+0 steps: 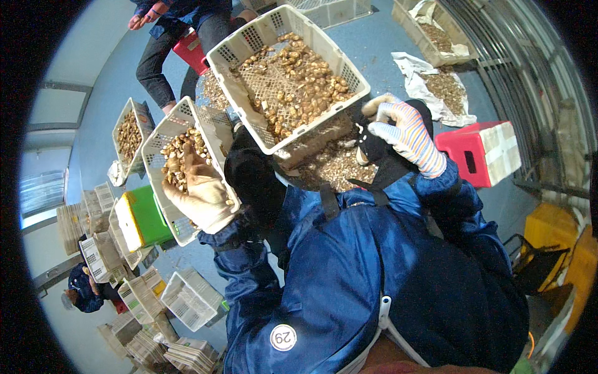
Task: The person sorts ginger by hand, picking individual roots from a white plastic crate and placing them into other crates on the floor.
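My left hand (203, 196), in a cream glove with brown-stained fingers, reaches into a white plastic crate (232, 189). Its fingers and thumb point down over small brown mushrooms (198, 140) with pale stems; whether any are gripped is hidden. Over my right knee, my right hand (404, 128) wears a striped knit glove. Its fingers are curled, and I cannot make out anything inside them. A larger white crate (322, 114) stands tilted in front of me, with more brown mushrooms (299, 70) spread over its lattice floor.
Pale trimmings (338, 163) litter the floor between my legs. A red stool (476, 152) stands at right, beside a white sack (460, 112) bearing scraps. A green box (147, 217) and stacked crates (191, 299) lie left. A seated co-worker (187, 42) faces me.
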`<state>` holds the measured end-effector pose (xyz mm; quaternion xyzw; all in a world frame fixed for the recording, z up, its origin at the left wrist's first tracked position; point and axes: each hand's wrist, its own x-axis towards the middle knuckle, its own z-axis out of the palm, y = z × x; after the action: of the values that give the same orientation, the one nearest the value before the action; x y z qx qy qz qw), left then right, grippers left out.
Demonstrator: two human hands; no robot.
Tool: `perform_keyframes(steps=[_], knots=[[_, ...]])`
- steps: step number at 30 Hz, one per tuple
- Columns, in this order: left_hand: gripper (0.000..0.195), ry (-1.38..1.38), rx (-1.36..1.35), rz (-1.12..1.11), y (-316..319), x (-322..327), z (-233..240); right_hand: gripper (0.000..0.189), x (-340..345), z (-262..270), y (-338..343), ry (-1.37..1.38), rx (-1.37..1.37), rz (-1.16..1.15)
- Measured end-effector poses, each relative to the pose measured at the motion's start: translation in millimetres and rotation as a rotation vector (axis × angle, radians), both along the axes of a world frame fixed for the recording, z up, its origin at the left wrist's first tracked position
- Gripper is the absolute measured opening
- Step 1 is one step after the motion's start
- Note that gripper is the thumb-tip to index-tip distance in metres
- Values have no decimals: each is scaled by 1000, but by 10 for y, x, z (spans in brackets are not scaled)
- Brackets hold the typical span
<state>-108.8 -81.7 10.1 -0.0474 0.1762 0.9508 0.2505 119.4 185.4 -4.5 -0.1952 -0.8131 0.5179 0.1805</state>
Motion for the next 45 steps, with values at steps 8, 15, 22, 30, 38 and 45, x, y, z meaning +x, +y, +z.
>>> perform_keyframes(steps=[8, 15, 22, 30, 38, 45], knots=[[45, 601, -811, -505, 916, -103, -238, 21, -154, -358, 147, -21, -148, -102], [49, 765, -1424, -1126, 1778, -870, -1530, 13, -150, -892, 391, -33, -654, -159], [66, 1043, -1740, -1365, 2092, -951, -2488, 8, -132, -936, 465, -152, -586, -138], [87, 1201, -1750, -1293, 2379, -648, -2412, 9, -171, -860, 446, -136, -518, -67], [106, 1257, -1726, -1030, 2862, -89, -2013, 13, -170, -829, 449, -103, -559, -29], [75, 1652, -1821, -1086, 3177, 180, -1905, 15, -185, -848, 434, -80, -535, 13]])
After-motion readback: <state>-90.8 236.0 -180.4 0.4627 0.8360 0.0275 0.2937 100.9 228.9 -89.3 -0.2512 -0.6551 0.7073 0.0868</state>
